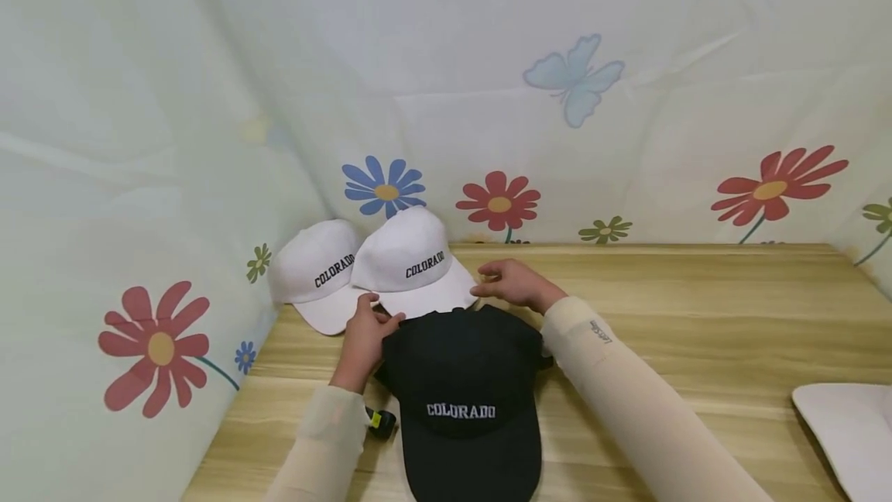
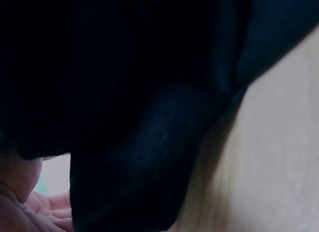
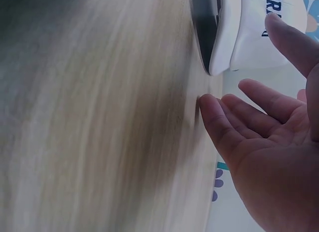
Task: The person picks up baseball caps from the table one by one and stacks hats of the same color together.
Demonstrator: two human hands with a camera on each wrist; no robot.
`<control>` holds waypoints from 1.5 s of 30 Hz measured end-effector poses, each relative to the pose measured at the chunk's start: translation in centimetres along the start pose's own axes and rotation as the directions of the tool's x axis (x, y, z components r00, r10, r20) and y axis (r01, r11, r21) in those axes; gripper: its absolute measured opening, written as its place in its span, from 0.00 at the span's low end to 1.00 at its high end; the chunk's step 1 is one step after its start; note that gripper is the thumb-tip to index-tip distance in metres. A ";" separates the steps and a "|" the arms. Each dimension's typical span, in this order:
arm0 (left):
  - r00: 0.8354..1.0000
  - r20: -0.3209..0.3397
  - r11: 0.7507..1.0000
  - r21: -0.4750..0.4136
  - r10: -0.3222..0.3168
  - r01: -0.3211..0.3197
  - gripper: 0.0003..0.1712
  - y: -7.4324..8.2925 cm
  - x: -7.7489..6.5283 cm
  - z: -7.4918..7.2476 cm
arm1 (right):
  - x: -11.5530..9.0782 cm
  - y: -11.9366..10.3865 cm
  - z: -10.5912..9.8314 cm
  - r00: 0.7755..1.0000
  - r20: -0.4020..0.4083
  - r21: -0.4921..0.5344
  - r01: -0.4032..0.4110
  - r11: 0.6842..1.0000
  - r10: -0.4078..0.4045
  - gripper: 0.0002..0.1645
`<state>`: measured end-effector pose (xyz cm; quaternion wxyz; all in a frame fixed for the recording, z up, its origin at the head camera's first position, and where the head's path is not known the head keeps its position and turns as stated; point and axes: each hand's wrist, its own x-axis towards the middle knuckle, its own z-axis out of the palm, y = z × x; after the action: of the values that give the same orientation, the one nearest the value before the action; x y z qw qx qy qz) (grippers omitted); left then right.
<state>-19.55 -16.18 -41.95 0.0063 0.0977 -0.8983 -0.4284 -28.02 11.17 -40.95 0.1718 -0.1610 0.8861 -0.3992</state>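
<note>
Two white caps lettered COLORADO, the left cap (image 1: 313, 262) and the right cap (image 1: 407, 250), stand side by side at the back left of the table, their edges overlapping. In front lies a black cap (image 1: 463, 366) with the same lettering, brim toward me. My left hand (image 1: 362, 339) is at the left edge of the right white cap's brim, thumb and fingers spread; the black cap (image 2: 124, 92) hides most of it in the left wrist view. Beside that brim's right edge is my right hand (image 1: 519, 285), its slightly bent fingers (image 3: 254, 110) holding nothing.
A pale, curved-edged object (image 1: 850, 428) lies at the right edge of the wooden table (image 1: 697, 316). Fabric walls with printed flowers rise behind and at the left. A small black and yellow item (image 1: 381, 423) shows by my left wrist.
</note>
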 end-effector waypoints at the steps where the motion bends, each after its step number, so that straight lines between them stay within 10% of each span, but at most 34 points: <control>1: 1.000 -0.007 1.000 0.000 0.009 -0.009 0.34 0.1 -0.1 0.1 | 0.1 0.1 0.0 1.000 0.000 0.001 -0.003 1.000 0.003 0.42; 15: 0.997 -0.003 0.996 0.059 0.072 -0.071 0.40 0.3 0.2 1.1 | 0.3 0.6 0.6 0.999 0.014 0.067 0.035 0.997 -0.036 0.41; 26: 0.994 -0.064 0.992 0.097 0.089 -0.083 0.35 0.0 0.0 0.8 | 0.5 0.3 1.2 0.999 0.042 0.342 -0.047 0.938 0.035 0.41; 45: 1.000 -0.020 1.000 -0.031 -0.003 0.002 0.42 0.4 0.7 -0.3 | 0.9 0.0 1.0 0.985 0.016 0.442 -0.159 0.883 0.170 0.37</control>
<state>-20.29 -16.31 -41.49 0.0162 0.1029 -0.8914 -0.4412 -28.40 10.12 -41.78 0.2268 -0.0374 0.7847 -0.5758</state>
